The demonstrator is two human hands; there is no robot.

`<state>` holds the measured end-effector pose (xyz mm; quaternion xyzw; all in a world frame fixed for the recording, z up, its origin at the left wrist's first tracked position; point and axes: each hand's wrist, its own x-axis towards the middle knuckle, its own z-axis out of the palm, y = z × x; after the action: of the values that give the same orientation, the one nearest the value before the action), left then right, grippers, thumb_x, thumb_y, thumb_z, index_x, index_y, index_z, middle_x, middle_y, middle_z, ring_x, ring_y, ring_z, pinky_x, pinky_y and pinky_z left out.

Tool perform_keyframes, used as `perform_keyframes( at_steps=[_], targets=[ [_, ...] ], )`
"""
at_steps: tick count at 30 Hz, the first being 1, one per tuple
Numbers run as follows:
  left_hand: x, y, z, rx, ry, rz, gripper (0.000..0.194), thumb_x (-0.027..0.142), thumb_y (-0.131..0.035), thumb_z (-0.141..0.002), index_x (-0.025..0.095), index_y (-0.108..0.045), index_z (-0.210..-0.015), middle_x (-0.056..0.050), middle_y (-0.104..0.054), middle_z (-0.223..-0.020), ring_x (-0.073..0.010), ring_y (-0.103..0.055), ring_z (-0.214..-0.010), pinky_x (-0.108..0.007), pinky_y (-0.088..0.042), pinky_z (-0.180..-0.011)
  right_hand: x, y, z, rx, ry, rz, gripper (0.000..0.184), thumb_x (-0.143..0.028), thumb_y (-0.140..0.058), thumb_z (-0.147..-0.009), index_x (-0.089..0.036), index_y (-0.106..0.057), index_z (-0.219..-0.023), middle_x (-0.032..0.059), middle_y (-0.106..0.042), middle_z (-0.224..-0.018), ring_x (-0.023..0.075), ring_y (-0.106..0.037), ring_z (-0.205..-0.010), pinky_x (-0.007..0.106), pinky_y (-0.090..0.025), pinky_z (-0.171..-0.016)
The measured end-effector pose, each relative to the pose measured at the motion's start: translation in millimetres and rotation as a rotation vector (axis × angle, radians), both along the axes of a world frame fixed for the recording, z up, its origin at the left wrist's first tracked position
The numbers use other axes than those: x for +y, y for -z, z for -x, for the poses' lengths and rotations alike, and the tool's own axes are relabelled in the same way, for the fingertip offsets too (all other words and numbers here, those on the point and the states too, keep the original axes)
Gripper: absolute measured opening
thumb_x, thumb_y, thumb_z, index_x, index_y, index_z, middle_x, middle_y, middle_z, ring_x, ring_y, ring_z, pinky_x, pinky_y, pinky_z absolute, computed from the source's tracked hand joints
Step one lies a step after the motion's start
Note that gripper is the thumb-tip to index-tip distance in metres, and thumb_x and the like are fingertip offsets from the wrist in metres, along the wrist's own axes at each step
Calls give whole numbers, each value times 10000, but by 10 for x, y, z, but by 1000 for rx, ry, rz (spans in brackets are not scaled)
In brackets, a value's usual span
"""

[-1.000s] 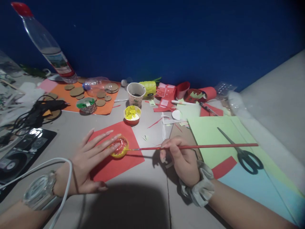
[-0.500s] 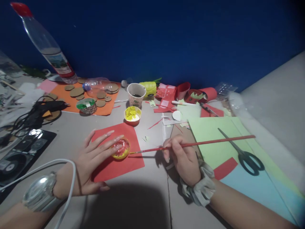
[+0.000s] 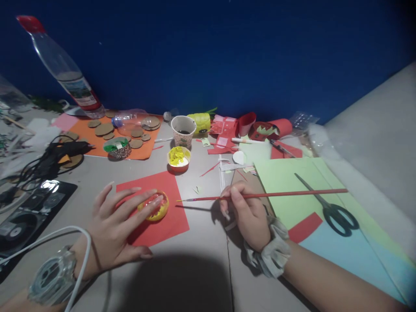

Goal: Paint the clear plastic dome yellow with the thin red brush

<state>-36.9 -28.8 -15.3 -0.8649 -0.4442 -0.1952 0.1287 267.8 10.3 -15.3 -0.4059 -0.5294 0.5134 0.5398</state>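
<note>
My left hand (image 3: 118, 219) lies with spread fingers over a round clear plastic piece (image 3: 161, 212), two fingertips resting on it. Yellow paint covers much of the piece's edge; part of it is hidden under the fingers. Beneath lies a square of red paper (image 3: 177, 225). My right hand (image 3: 245, 212) is closed around a thin red paintbrush (image 3: 292, 193). The yellow-tinged bristles point left, above the paper's right side and apart from the plastic piece. Just behind the paper stands a small cut-down cup of yellow paint (image 3: 179, 159).
A paper cup of dark liquid (image 3: 183, 132) stands behind the paint. Black scissors (image 3: 339, 219) lie on green paper (image 3: 279, 173) at right. Cardboard discs (image 3: 104, 129), a green-paint cup (image 3: 117, 148) and a tall bottle (image 3: 78, 89) are at left. A white cable (image 3: 85, 255) crosses my left wrist.
The red paper and the plastic piece have shifted left under my left hand. The gap between the brush tip and the piece's edge has widened; the brush stays in my right hand.
</note>
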Motion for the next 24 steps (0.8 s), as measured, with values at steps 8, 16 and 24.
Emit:
perform_keyframes(
  at_steps=[8, 16, 24],
  targets=[
    [27, -75, 2, 31, 53, 82, 912, 828, -394, -821, 295, -281, -1553, -50, -680, -1305, -350, -554, -1211, -556, 68, -1240, -13, -21, 7, -1, -28, 10, 282, -413, -514, -999, -203, -594, -829, -35, -578, -618, 93, -515, -516, 214, -434, -485],
    [106, -87, 42, -22, 188, 202, 882, 795, -234, -878, 251, -213, -1572, -81, -578, -1436, -308, -213, -1521, -550, 82, -1218, -21, -3, 6, -2, 1, 15, 291, -418, -529, -991, -202, -596, -807, -29, -577, -601, 106, -515, -519, 233, -433, -494],
    [75, -84, 58, -8, 178, 110, 876, 813, -210, -887, 269, -242, -1572, -67, -681, -1304, -258, -127, -1546, -550, 135, -1219, -20, 44, -22, 53, -85, 26, 271, -409, -540, -985, -202, -598, -820, -25, -586, -629, 106, -532, -524, 226, -425, -476]
  ],
)
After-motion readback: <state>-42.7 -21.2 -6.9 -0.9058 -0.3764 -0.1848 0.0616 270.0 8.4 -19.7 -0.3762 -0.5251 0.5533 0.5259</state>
